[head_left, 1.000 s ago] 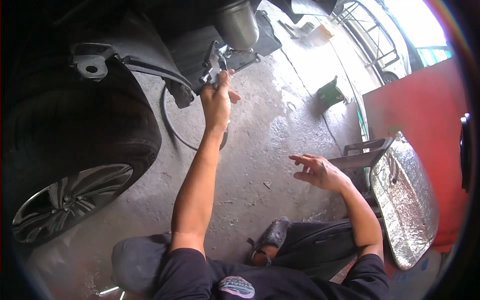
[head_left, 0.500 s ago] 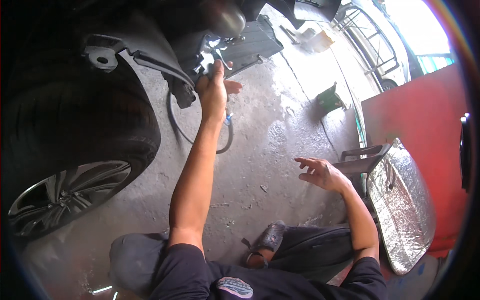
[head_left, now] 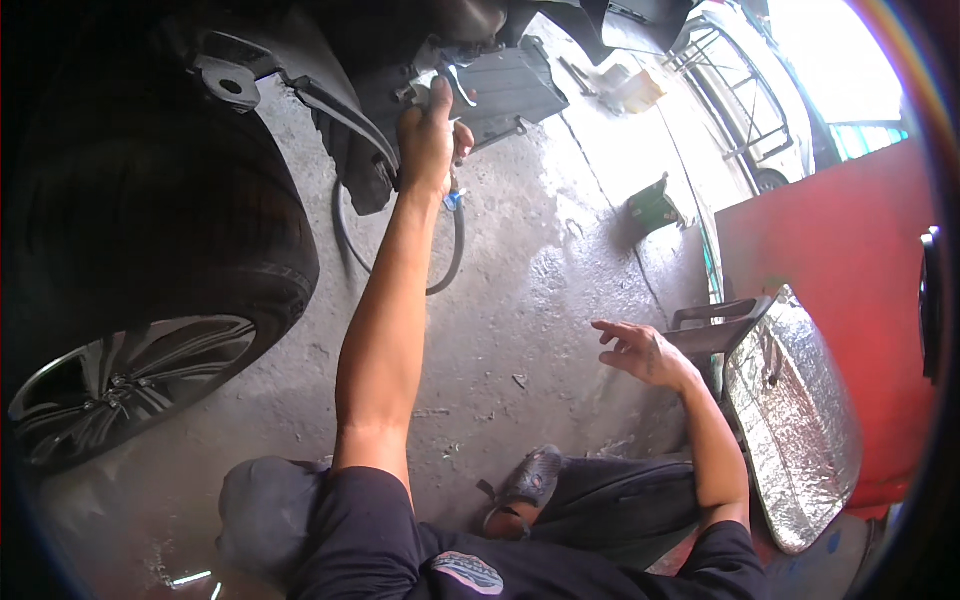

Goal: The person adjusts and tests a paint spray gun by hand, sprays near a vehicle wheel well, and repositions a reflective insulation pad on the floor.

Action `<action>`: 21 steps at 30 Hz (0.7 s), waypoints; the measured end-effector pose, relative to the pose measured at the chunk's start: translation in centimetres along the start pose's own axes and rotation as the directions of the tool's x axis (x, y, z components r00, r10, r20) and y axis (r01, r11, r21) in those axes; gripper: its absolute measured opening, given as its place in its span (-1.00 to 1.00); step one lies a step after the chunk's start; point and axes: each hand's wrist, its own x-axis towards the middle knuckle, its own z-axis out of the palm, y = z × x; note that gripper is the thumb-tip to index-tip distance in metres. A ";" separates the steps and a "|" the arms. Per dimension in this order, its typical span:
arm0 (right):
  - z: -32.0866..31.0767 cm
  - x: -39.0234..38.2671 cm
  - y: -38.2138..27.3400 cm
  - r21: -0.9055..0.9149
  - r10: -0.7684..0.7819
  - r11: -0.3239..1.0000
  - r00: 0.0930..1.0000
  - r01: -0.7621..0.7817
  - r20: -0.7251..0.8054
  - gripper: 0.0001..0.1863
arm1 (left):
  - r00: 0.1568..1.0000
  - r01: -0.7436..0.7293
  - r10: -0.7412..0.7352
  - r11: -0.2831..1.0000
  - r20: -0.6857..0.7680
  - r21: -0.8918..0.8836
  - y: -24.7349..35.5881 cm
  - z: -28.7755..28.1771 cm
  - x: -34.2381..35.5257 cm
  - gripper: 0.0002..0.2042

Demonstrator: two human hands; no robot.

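My left hand (head_left: pixel 430 140) reaches forward beneath the car's dark underside with its fingers wrapped round a shiny metal spray gun (head_left: pixel 428 84). The gun's pale curved trigger stands out beyond my fingers, and much of its handle is hidden by them. Below the fist a blue fitting (head_left: pixel 453 201) joins a grey hose (head_left: pixel 459 250) that loops over the floor. Close to that hand are a black plastic liner edge (head_left: pixel 352 120) and a flat grey panel (head_left: pixel 510 90). My right hand (head_left: pixel 645 355) is held in the air at the right, fingers apart, holding nothing.
A car wheel with a black tyre (head_left: pixel 230 230) takes up the left. At right stand a chair with a silvery foil cover (head_left: pixel 795 430) and a red panel (head_left: pixel 830 270). A green container (head_left: pixel 657 205) sits on the wet concrete floor (head_left: pixel 560 280).
My left hand has moved slightly up and farther forward with the spray gun, and its fingers have curled in more. My right hand stays nearly where it was.
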 end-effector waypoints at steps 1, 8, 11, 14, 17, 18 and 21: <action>0.0 -0.1 0.1 -0.001 -0.006 1.000 1.000 0.006 0.004 -0.39 | 0.997 0.042 -0.045 0.998 0.056 0.055 -0.1 -0.6 0.3 -0.41; -0.3 -0.3 0.5 0.000 0.130 0.991 0.989 -0.130 0.075 -0.39 | 0.995 0.048 -0.051 0.998 0.083 0.035 -0.9 -0.4 1.3 -0.36; -0.1 -0.2 1.4 0.005 0.149 0.989 0.985 -0.150 0.085 -0.39 | 0.993 0.060 -0.063 0.997 0.098 0.040 -1.7 0.0 1.3 -0.34; 0.6 0.3 2.7 -0.012 0.083 0.997 0.995 -0.082 0.052 -0.40 | 0.992 0.020 -0.022 1.000 0.121 0.017 -2.6 0.5 1.6 -0.34; 1.2 1.0 2.9 0.008 0.029 1.000 0.998 -0.030 0.050 -0.42 | 0.992 0.062 -0.068 0.997 0.109 0.053 -3.6 0.5 2.2 -0.33; 1.4 1.4 2.8 0.011 0.010 1.000 0.998 -0.010 0.054 -0.42 | 0.992 0.052 -0.055 0.998 0.114 0.031 -3.9 0.4 2.5 -0.32; 2.3 3.7 2.9 0.020 -0.167 0.986 0.985 0.168 -0.027 -0.45 | 0.980 0.051 -0.049 0.999 0.194 -0.006 -4.8 -0.9 3.5 -0.30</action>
